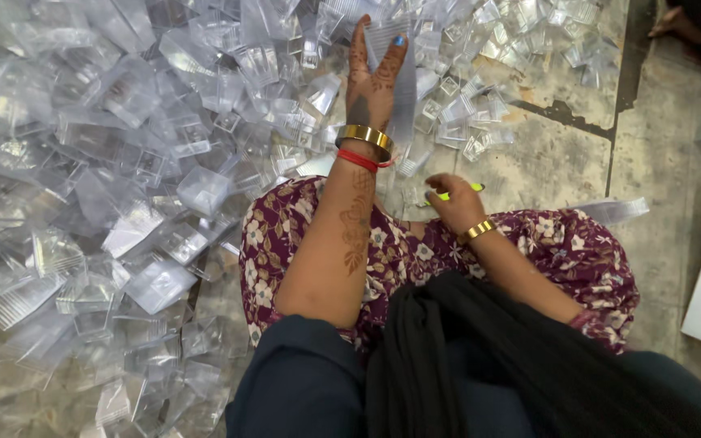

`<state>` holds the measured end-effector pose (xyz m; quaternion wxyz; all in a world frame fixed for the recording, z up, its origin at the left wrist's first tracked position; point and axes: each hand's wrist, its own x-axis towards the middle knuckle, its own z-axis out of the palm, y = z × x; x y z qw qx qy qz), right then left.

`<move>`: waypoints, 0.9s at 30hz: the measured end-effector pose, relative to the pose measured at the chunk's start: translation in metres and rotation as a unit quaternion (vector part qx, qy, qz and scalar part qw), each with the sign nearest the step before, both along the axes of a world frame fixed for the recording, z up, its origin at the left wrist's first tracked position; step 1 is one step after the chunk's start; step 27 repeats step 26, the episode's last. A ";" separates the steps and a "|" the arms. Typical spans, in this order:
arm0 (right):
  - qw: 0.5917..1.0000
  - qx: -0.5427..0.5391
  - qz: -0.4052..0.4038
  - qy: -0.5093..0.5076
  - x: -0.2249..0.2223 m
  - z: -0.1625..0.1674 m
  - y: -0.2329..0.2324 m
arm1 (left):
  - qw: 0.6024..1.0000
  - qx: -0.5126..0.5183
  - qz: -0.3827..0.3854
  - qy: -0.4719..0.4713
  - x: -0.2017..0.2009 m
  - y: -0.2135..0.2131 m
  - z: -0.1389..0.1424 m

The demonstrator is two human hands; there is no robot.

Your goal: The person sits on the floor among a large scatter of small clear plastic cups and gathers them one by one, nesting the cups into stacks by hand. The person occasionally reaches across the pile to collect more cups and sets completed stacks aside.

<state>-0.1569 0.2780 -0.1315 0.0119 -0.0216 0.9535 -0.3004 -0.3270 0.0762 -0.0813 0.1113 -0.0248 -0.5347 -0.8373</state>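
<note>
Lower centre: right hand (453, 201), fingers pinching a thin yellow-green stick (451, 195) above the floral maroon lap (578, 251). Upper centre: left hand (372, 81), fingers pinching a clear ribbed plastic sheet (404, 89). Beyond, left: heap of clear plastic boxes (123, 162) covered the concrete floor (553, 162).

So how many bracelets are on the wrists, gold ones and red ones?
Gold bracelets: 2, one by the left hand and one by the right hand
Red bracelets: 1, by the left hand
Total: 3
</note>
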 end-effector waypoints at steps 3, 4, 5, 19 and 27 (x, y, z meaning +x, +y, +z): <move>0.991 0.063 0.076 0.088 0.016 0.006 -0.020 | 1.000 -0.018 0.016 0.008 0.004 -0.013 -0.002; 0.986 0.069 0.090 0.122 0.015 0.010 -0.026 | 0.999 -0.028 0.023 0.016 0.005 -0.017 -0.002; 0.979 0.077 0.106 0.157 0.014 0.015 -0.033 | 0.999 -0.041 0.032 0.015 0.007 -0.018 -0.002; 0.991 -0.062 -0.073 0.091 -0.066 0.016 -0.063 | 0.959 -0.278 -0.001 0.051 0.022 -0.001 0.026; 0.899 -0.345 -0.124 0.239 -0.066 0.072 0.049 | 0.747 -0.591 -0.305 -0.021 0.048 -0.008 0.076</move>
